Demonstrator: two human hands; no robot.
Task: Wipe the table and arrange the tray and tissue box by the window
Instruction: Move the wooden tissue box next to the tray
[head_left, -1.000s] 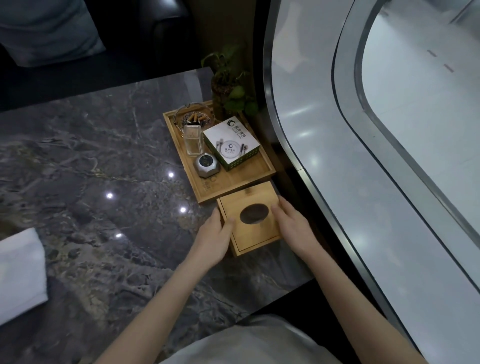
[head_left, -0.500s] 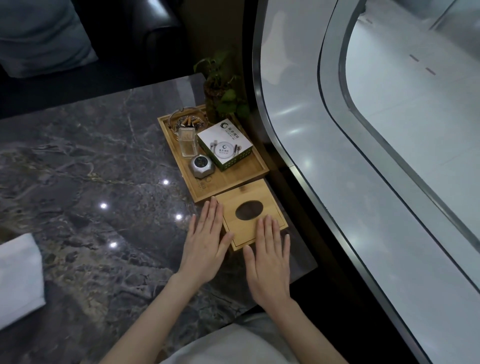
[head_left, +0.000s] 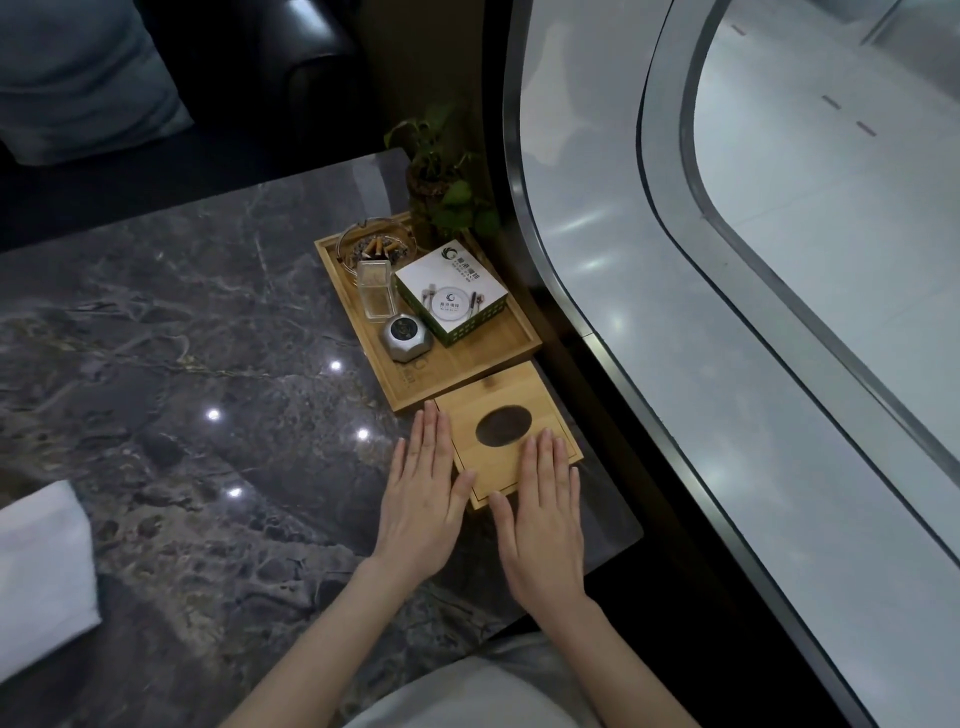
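A bamboo tissue box (head_left: 496, 397) with a dark oval slot sits at the table's right edge by the window, touching the near end of a bamboo tray (head_left: 483, 351). My left hand (head_left: 423, 493) lies flat on the dark marble table (head_left: 182, 338) against the box's left side, fingers straight. My right hand (head_left: 543, 512) lies flat too, its fingertips resting on the box's near top edge. Neither hand holds anything. A folded white cloth (head_left: 39, 569) lies at the table's left edge.
The tray carries a glass ashtray (head_left: 376, 244) with cigarette butts, a clear toothpick holder (head_left: 375, 293), a small grey hexagonal device (head_left: 404, 338) and a white and green box (head_left: 451, 296). A potted plant (head_left: 444, 189) stands behind the tray. The window (head_left: 727, 312) runs along the right.
One second ago both hands gripped the tissue box's sides. They have since let go and flattened out, palms down, and have held still for the last half second.
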